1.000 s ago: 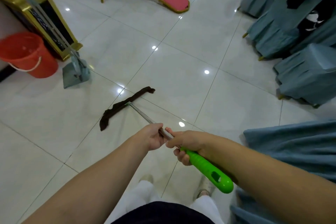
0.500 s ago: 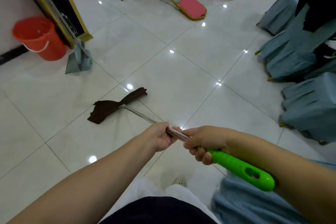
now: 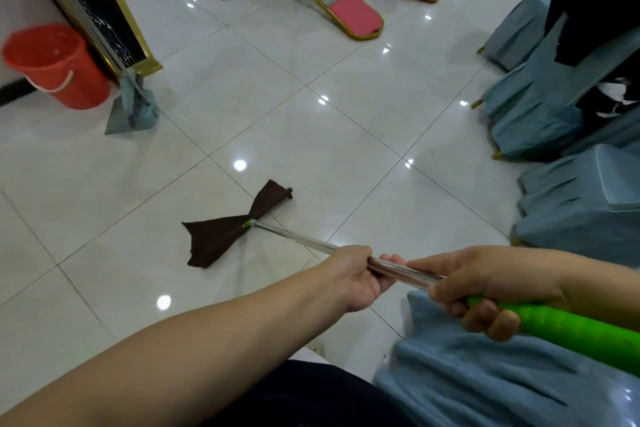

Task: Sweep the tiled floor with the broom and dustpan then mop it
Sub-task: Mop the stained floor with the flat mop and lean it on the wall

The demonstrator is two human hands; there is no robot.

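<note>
Both hands hold a mop. Its dark brown cloth head (image 3: 235,227) lies flat on the white tiled floor (image 3: 346,135), spread like a bow tie. A silver shaft (image 3: 298,238) runs back from it to a green grip (image 3: 571,326). My left hand (image 3: 356,276) is wrapped around the metal shaft. Behind it, my right hand (image 3: 485,291) grips where the shaft meets the green grip. A grey-blue dustpan with a broom (image 3: 133,107) stands upright at the left, leaning against a gold-framed stand.
A red bucket (image 3: 55,62) sits by the wall at far left, next to the gold-framed black stand (image 3: 104,14). Pink-seated gold chairs (image 3: 353,14) lie at the back. Blue-covered chairs (image 3: 571,211) line the right side, one close under my right arm.
The mop head has swung and spread on the floor, moving toward the right and nearer to me. The view has turned left, and both hands keep their hold on the handle.
</note>
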